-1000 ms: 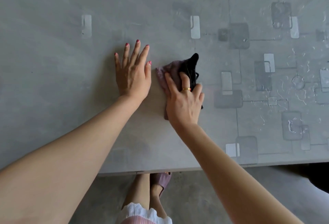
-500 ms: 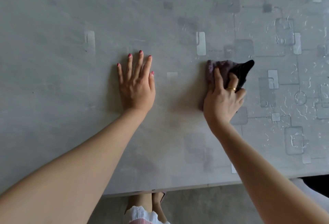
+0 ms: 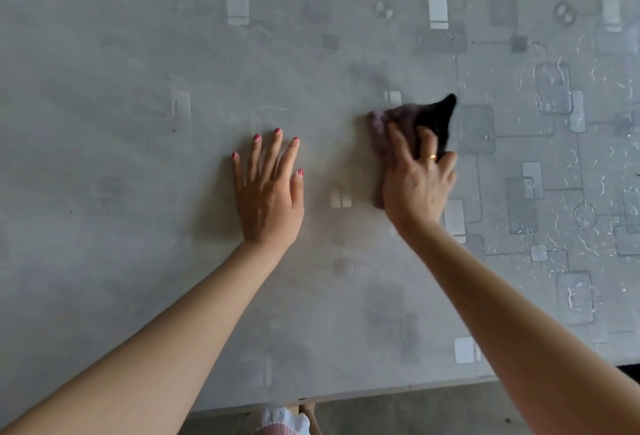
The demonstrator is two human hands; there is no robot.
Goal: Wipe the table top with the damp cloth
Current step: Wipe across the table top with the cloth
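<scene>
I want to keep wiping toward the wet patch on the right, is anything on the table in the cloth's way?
Nothing visible. The right hand presses the cloth on the table top; rightward lie only water streaks.

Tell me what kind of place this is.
Probably a home dining or kitchen spot, though little shows. A patterned grey covering on the table top, water droplets at its right, a bare concrete floor below, and the right hand pressing a cloth.
</scene>
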